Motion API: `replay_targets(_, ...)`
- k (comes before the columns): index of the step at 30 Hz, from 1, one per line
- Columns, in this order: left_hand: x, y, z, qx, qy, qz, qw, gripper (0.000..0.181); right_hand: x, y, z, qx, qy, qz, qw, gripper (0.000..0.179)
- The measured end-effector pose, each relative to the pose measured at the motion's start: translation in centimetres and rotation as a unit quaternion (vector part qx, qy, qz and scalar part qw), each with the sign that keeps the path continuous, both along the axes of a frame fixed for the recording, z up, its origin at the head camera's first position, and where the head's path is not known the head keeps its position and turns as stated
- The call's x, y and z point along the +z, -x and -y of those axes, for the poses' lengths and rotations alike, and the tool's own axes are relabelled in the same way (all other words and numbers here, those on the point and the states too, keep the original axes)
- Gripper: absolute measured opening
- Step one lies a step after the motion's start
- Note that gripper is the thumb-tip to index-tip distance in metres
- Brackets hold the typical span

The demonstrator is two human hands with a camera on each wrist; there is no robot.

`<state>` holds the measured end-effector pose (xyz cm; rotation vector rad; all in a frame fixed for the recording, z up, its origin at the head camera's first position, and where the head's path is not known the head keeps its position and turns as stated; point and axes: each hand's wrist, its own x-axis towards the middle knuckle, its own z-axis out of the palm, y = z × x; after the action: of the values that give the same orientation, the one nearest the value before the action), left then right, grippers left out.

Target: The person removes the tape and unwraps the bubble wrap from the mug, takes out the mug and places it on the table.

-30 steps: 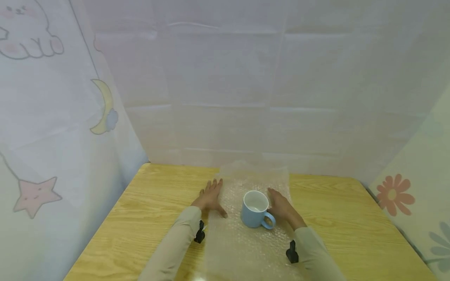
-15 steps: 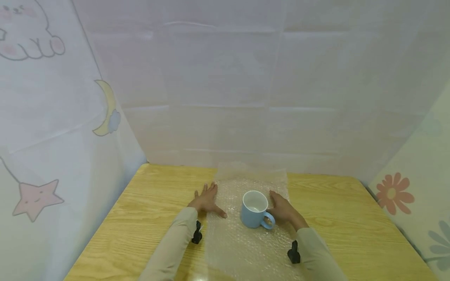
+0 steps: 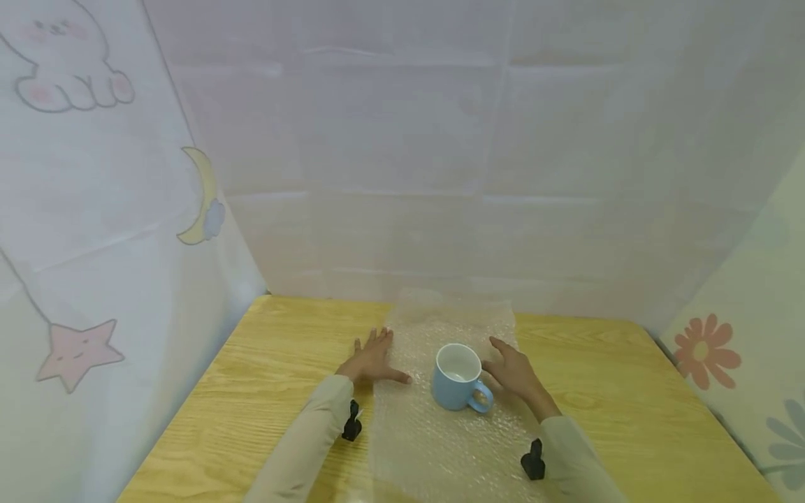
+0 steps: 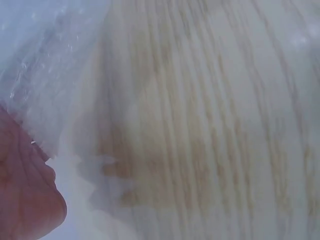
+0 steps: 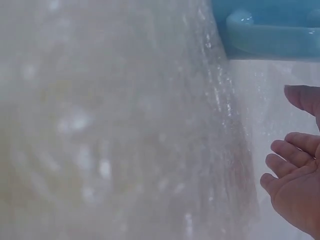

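Note:
A light blue mug (image 3: 451, 390) with a white inside stands upright on a sheet of bubble wrap (image 3: 434, 447), its handle toward the front right. My left hand (image 3: 371, 360) lies at the sheet's left edge, fingers spread and thumb pointing toward the mug. To the right of the mug is my right hand (image 3: 512, 370), fingers extended and holding nothing. In the right wrist view its thumb (image 5: 302, 97) is apart from the mug's handle (image 5: 280, 40). The left wrist view shows part of the left hand (image 4: 25, 185) beside the bubble wrap (image 4: 55, 65).
The wooden table (image 3: 283, 363) extends to both sides of the sheet. A pale hanging cloth (image 3: 390, 161) closes off the back, and printed cloths (image 3: 151, 279) stand at the sides. A black wrist mount (image 3: 533, 460) sits by each sleeve.
The right hand has drawn slightly away from the mug to the right, its thumb now parting from the fingers. The left hand has shifted slightly; the mug stays in place.

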<state>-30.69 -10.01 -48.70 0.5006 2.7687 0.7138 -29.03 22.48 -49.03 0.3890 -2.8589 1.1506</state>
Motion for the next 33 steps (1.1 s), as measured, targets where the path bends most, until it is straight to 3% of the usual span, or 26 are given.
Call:
replay_targets(6, 0.8, -0.5, -0.5, -0.011, -0.015, -0.032, 0.9993, 0.116, 0.8, -0.6, -0.2, -0.009, 0.051, -0.038, 0.9979, 0.054)
replay_targets(12, 1.8, -1.5, -1.2, -0.029, -0.048, -0.052, 0.9971, 0.116, 2.0, -1.5, 0.3, -0.052, 0.109, -0.034, 0.9922, 0.036)
replay_targets(16, 2.9, -2.9, -1.7, -0.053, -0.057, -0.063, 0.995, 0.116, 2.9, -2.5, 0.7, -0.085, 0.137, -0.016, 0.9868, 0.033)
replay_targets(22, 3.7, -6.0, -2.0, -0.081, -0.071, -0.049, 0.993, 0.113, 3.7, -4.4, 1.4, -0.114, 0.193, 0.019, 0.9743, 0.037)
replay_targets(27, 3.4, -8.1, -2.2, -0.096, -0.055, -0.064, 0.9918, 0.115, 3.6, -5.5, 1.8, -0.129, 0.223, 0.026, 0.9658, 0.038)
replay_targets(33, 2.5, -9.8, -2.2, -0.111, -0.037, -0.06, 0.9914, 0.119, 3.6, -6.5, 2.1, -0.135, 0.247, 0.042, 0.9586, 0.038)
